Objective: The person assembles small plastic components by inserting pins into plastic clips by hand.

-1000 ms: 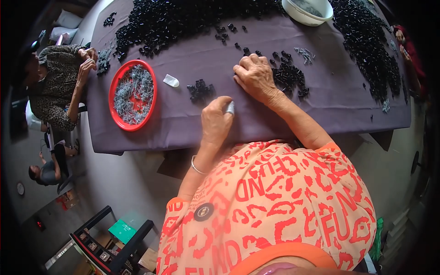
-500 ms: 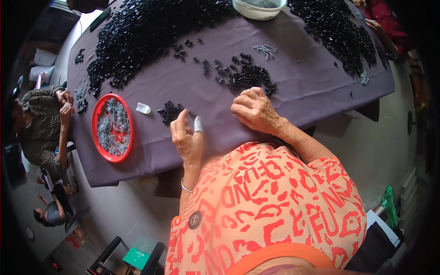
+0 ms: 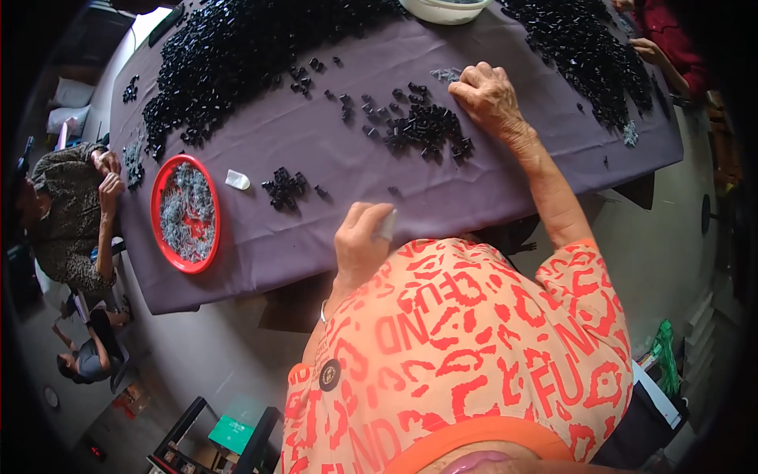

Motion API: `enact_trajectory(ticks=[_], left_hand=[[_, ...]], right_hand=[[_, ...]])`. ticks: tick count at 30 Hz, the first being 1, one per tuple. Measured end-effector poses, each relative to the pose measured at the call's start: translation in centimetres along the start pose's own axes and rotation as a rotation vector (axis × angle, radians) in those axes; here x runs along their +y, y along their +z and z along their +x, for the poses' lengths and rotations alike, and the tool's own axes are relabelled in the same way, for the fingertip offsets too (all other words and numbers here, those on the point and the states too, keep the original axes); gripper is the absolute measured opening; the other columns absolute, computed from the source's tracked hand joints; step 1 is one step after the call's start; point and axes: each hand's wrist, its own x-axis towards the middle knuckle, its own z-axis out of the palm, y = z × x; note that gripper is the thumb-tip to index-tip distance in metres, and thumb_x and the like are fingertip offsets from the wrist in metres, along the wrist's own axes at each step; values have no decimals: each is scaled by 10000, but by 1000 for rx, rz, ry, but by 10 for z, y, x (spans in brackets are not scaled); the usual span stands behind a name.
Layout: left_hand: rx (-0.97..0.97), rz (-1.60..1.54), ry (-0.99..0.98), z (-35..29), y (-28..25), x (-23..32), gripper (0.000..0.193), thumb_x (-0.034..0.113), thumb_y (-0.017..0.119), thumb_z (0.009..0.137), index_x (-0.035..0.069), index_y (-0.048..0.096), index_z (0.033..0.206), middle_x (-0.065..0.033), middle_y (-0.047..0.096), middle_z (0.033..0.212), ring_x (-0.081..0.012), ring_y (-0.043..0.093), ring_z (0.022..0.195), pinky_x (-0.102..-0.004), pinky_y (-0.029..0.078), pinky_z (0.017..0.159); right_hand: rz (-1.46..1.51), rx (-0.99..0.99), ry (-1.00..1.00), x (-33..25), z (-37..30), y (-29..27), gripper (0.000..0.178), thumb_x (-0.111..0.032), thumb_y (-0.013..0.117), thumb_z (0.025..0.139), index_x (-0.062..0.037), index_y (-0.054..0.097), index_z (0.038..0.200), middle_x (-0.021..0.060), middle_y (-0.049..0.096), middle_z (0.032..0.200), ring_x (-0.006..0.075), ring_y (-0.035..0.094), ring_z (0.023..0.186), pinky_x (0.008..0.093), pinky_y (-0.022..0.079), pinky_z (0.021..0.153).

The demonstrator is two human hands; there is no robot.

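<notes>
My right hand (image 3: pixel 488 99) has its fingers curled down beside a little heap of thin grey pins (image 3: pixel 444 75); the fingertips are hidden beneath it. Just nearer lies a loose pile of small black plastic pieces (image 3: pixel 426 130). My left hand (image 3: pixel 362 241) is held close to my body at the table's near edge, fingers bent together and slightly blurred. A pale grey finger cover (image 3: pixel 387 225) sits on one of its fingers. What it holds, if anything, does not show. A smaller cluster of black pieces (image 3: pixel 284 189) lies left of it, and one single piece (image 3: pixel 394 190) lies beyond it.
A red oval tray (image 3: pixel 215 237) of grey pins stands at the left, with a white finger cover (image 3: pixel 237 180) beside it. Large black heaps (image 3: pixel 237 63) and a white tub (image 3: pixel 446 13) fill the far side. Co-workers' hands (image 3: pixel 110 182) show at the left and far right.
My right hand has moved from the near side of the black pile up to the grey pins. My left hand has drawn away from the small black cluster toward my body, its fingers curling in.
</notes>
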Motion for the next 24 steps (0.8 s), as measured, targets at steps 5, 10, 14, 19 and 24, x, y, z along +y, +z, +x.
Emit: enact_trajectory(ticks=[5, 10, 14, 19, 24], left_hand=[[77, 69, -22, 21, 3, -8, 190, -40, 698, 720, 40, 655, 886, -74, 584, 746, -165, 577, 591, -278, 457, 534], [145, 160, -58, 54, 0, -19, 162, -12, 684, 742, 32, 664, 896, -75, 586, 744, -163, 560, 581, -291, 449, 543], [106, 87, -81, 72, 2, -25, 173, 2, 634, 730, 42, 636, 899, -147, 598, 816, -320, 606, 684, -385, 485, 615], [76, 149, -39, 89, 20, -36, 166, 24, 693, 748, 40, 674, 911, -85, 609, 783, -171, 612, 654, -292, 488, 613], [-26, 137, -64, 99, 26, -42, 158, 50, 674, 743, 69, 655, 898, -112, 598, 825, -296, 614, 718, -395, 485, 638]], right_hand=[[-136, -69, -89, -1, -2, 3, 73, -119, 641, 754, -113, 588, 804, 23, 524, 795, 197, 514, 802, 334, 398, 690], [253, 141, 117, -24, -12, -14, 131, 58, 594, 730, -24, 526, 807, 100, 523, 734, 265, 566, 681, 346, 468, 622], [406, 151, 249, -40, -22, -29, 122, 66, 588, 747, -18, 531, 815, 91, 511, 730, 226, 549, 643, 323, 462, 609], [652, 133, 445, -53, -30, -37, 143, 69, 606, 778, -8, 603, 898, 60, 581, 767, 141, 562, 662, 260, 467, 638], [690, 127, 476, -60, -29, -38, 107, 45, 633, 798, -3, 629, 894, 66, 616, 791, 135, 582, 700, 255, 472, 658]])
